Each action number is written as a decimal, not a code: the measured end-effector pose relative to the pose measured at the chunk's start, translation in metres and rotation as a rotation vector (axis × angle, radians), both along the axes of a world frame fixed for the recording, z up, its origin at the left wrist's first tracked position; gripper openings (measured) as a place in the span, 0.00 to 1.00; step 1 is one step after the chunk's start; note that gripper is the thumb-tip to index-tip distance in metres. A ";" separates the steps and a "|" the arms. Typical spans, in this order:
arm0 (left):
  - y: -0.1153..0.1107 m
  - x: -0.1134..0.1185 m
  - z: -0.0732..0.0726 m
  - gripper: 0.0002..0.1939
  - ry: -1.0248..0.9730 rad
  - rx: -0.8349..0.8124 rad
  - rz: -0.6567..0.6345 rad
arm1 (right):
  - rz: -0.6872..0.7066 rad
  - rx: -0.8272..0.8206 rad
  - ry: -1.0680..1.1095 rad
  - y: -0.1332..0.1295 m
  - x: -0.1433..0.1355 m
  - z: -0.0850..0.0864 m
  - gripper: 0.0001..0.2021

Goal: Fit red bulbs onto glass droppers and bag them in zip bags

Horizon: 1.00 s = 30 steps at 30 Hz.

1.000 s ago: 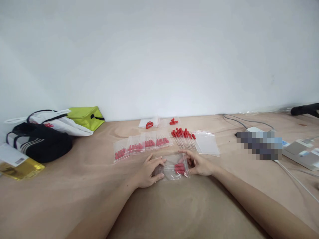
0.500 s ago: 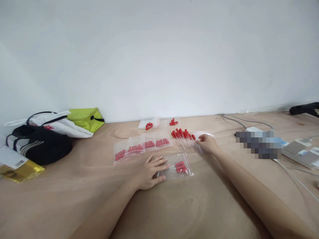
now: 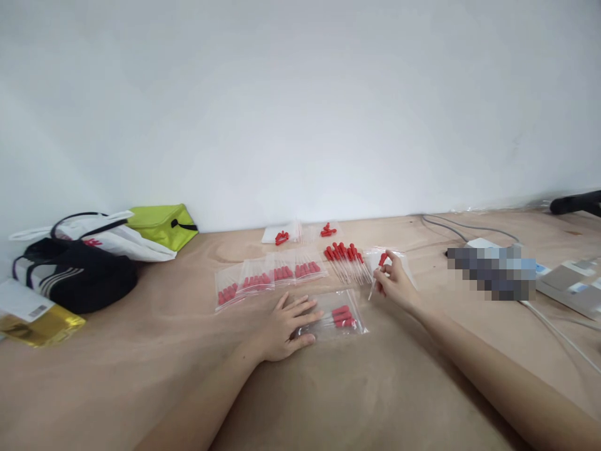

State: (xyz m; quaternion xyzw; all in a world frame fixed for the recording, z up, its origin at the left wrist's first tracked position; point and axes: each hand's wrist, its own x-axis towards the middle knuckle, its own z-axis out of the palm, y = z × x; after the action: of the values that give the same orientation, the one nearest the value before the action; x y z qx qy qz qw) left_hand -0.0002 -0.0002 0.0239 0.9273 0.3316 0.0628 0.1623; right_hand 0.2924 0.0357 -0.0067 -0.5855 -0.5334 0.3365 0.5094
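Note:
My left hand (image 3: 288,322) lies flat, fingers spread, over the left part of a clear zip bag (image 3: 355,308) that contains several red-capped droppers (image 3: 342,316). Between its fingers my right hand (image 3: 394,280) holds one red-capped dropper (image 3: 382,259), thin tip pointing down. Just left of that hand is a fanned pile of loose red-capped droppers (image 3: 346,252). Partly beneath the right hand lies another clear bag (image 3: 404,258). A row of overlapping filled bags (image 3: 256,279) extends to the left of the pile.
Near the wall are two small groups of red caps (image 3: 282,238) on clear bags. Black, white and lime-green bags (image 3: 162,224) stand at the left, beside a yellow packet (image 3: 56,322). Cables (image 3: 551,332), a blurred object and a pale device (image 3: 570,285) are at the right.
My right hand has lifted one dropper off the pile and moved slightly right with it, uncovering more of the bag beneath. My left hand has stayed on its bag.

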 end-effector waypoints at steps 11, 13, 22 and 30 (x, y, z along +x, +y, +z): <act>0.001 0.002 0.000 0.21 0.026 0.030 -0.031 | -0.086 0.003 0.460 -0.027 -0.037 -0.005 0.29; 0.001 0.002 0.001 0.22 0.033 0.027 -0.032 | -0.042 -0.019 0.510 -0.032 -0.041 -0.003 0.26; 0.001 0.001 -0.002 0.27 0.003 0.026 -0.052 | 0.290 -0.120 0.199 -0.041 -0.038 -0.002 0.18; 0.001 0.002 0.000 0.26 0.012 0.016 -0.053 | 0.348 0.135 -0.169 -0.031 -0.038 -0.010 0.13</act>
State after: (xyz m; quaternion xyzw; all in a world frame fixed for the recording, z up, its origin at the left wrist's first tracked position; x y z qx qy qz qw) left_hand 0.0018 0.0009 0.0238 0.9374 0.3072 0.0559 0.1544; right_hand 0.2542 0.0047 -0.0165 -0.4752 -0.6886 0.3326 0.4352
